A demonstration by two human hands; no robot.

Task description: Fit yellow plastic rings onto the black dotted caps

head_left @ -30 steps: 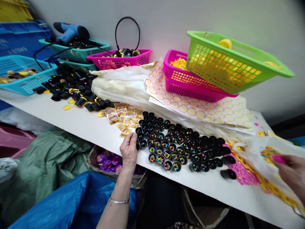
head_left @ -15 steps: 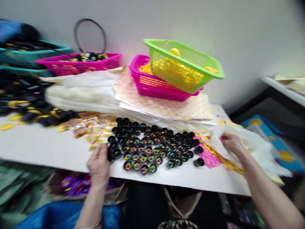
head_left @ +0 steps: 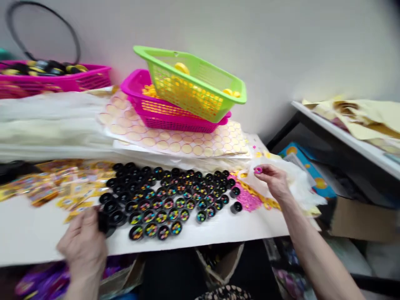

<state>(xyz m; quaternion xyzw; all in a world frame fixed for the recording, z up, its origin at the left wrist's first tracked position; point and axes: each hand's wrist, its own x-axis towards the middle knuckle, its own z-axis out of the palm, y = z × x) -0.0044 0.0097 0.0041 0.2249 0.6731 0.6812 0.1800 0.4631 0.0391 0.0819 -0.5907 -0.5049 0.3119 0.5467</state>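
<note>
My left hand (head_left: 84, 239) is closed around a small black cup (head_left: 104, 223) at the left edge of the cup rows, partly blurred. Many small black cups (head_left: 162, 217) stand upright close together on the white table; most of the middle and front ones hold bright multicoloured pellets, while those on the left look dark inside. My right hand (head_left: 275, 181) pinches a small pink ring-like piece (head_left: 258, 170) between thumb and fingertips. Below it lie a heap of small pink pieces (head_left: 246, 198), some yellow pieces and a crumpled white plastic bag (head_left: 295, 183).
Yellow wrapped packets (head_left: 70, 189) lie left of the cups. Behind, a green basket (head_left: 200, 91) rests tilted on a pink basket (head_left: 181, 123), over sheets of round stickers (head_left: 175, 146). Another pink basket (head_left: 96, 79) stands back left. A shelf (head_left: 350, 127) juts in at right.
The view has turned to the right, so the table things appear further left. My right hand has come away from the white bag, and the pink piece now shows in its fingertips.
</note>
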